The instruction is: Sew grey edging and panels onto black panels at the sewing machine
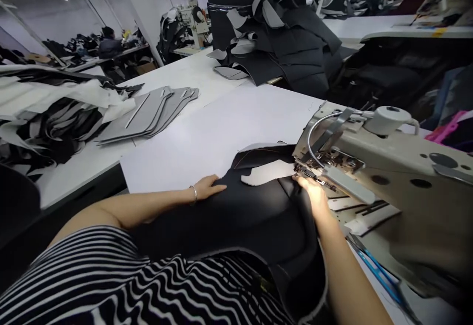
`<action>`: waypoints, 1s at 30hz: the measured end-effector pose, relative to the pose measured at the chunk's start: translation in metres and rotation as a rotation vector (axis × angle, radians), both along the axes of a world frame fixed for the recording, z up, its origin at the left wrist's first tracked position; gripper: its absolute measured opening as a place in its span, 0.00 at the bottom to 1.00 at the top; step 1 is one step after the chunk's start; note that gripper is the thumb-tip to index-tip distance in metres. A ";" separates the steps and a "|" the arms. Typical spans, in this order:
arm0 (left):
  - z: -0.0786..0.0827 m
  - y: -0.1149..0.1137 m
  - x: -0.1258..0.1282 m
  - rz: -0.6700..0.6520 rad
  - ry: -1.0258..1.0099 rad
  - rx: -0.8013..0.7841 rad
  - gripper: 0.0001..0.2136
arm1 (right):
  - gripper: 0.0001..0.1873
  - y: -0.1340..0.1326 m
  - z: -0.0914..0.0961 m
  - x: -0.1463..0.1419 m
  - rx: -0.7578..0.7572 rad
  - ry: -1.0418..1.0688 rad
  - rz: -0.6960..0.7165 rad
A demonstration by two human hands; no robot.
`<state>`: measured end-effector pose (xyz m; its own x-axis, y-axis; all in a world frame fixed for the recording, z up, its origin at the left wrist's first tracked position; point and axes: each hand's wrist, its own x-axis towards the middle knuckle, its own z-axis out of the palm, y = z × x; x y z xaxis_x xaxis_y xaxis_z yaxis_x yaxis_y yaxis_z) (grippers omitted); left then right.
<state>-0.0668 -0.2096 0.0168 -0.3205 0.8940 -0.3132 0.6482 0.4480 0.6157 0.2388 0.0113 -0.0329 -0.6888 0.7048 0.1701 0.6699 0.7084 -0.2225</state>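
A large black leather-like panel [236, 221] spreads from the front of my striped top to the sewing machine [399, 162]. On it lies a pale grey strip [268, 173], its right end under the machine's needle area. My left hand [205, 188], with a bracelet at the wrist, rests at the panel's far left edge, thumb and forefinger stretched out and apart. My right hand [312, 192] is close beside the presser foot [308, 173], pinching the panel's right edge near the strip's end. Some of its fingers are hidden.
Blue-handled scissors [380, 268] lie right of my right forearm. Grey cut pieces [148, 113] are stacked at the left, beside heaped black and white scraps [55, 118]. A pile of black panels [288, 44] stands at the back. Another person [110, 43] sits far off at the left.
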 end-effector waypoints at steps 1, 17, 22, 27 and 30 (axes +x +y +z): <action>0.015 0.012 -0.002 -0.020 0.157 0.043 0.22 | 0.20 -0.002 0.003 -0.002 0.022 -0.024 -0.002; 0.007 0.191 0.044 -0.913 0.741 0.500 0.18 | 0.20 -0.029 -0.018 -0.012 -0.098 0.205 0.414; -0.014 0.175 0.085 -0.996 0.742 0.293 0.20 | 0.24 -0.034 -0.031 -0.008 -0.182 0.281 0.446; -0.014 0.192 0.084 -0.947 0.666 0.270 0.18 | 0.20 -0.045 -0.031 -0.017 -0.159 0.255 0.332; -0.013 0.202 0.082 -1.015 0.516 0.304 0.20 | 0.19 -0.050 -0.028 -0.020 -0.167 0.207 0.284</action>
<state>0.0151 -0.0072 0.0040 0.5541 0.8281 -0.0850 0.8271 -0.5361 0.1687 0.2187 -0.0384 -0.0606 -0.8236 0.5206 0.2250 0.3813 0.8020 -0.4599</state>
